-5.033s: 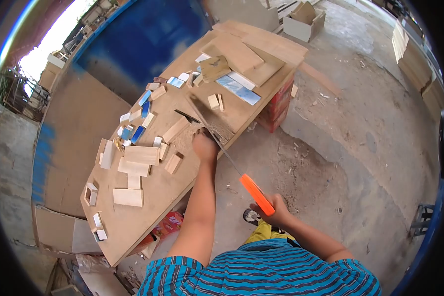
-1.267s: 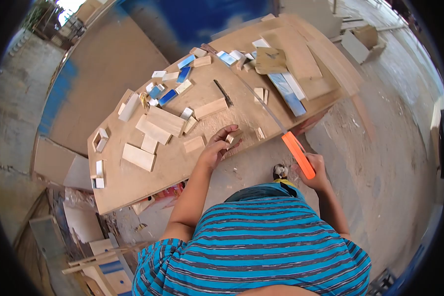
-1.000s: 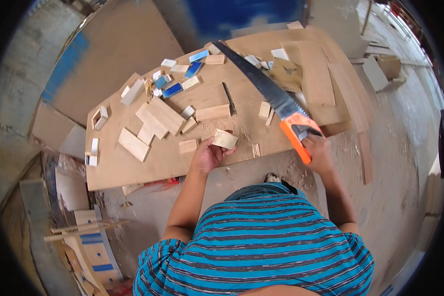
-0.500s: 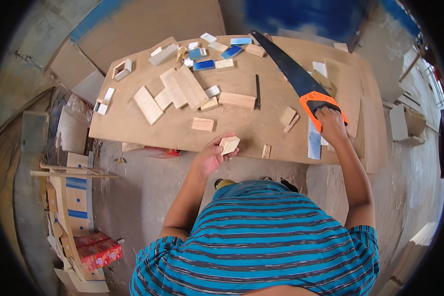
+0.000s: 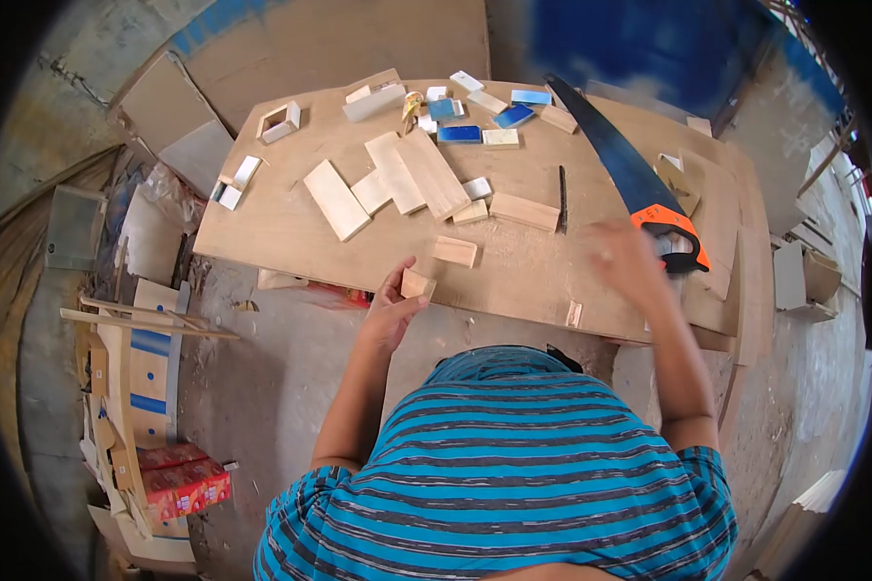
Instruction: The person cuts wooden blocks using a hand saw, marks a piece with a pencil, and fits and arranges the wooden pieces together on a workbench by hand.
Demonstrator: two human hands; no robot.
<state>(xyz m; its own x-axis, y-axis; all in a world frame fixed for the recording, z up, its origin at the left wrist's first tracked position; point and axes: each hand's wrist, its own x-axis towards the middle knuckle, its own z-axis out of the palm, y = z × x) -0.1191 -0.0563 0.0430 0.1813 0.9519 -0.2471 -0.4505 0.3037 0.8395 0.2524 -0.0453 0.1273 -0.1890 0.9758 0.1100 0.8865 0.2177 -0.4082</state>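
Observation:
A small pale wood block (image 5: 417, 285) is held between the thumb and fingers of my left hand (image 5: 391, 308), just off the table's front edge. My right hand (image 5: 630, 264) is over the right part of the table, left of the saw's handle and apart from it; motion smears its fingers. The handsaw (image 5: 615, 145), with an orange and black handle, lies on the table with its blade pointing to the back. Another wood block (image 5: 455, 251) lies near the front edge, and a longer one (image 5: 524, 211) sits behind it beside a thin black strip (image 5: 562, 198).
The wooden table (image 5: 271, 232) bears several pale boards (image 5: 337, 199) and blue and white blocks (image 5: 458, 135). Flat boards (image 5: 712, 213) lie at its right end. On the floor at the left are red packages (image 5: 184, 484) and wooden pieces (image 5: 150, 383).
My right hand has let go of the saw, which now lies on the table. My left hand has picked up the small block and moved left with it. The view has turned.

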